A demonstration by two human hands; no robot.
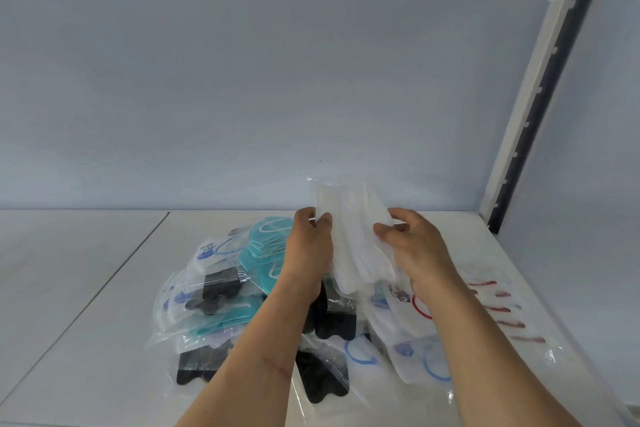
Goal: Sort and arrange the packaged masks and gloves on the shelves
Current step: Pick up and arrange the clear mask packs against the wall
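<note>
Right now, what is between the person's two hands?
A clear packet of white gloves, held up by the left hand and right hand, in the head view.

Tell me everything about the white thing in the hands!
The packet of white gloves is a clear plastic bag with white, cloth-like gloves inside, glove fingers pointing down. It is held up above the pile of packets, the left hand pinching its left edge and the right hand its right edge.

Glossy clear plastic packets [263, 308]; matt white shelf [86, 288].
</note>
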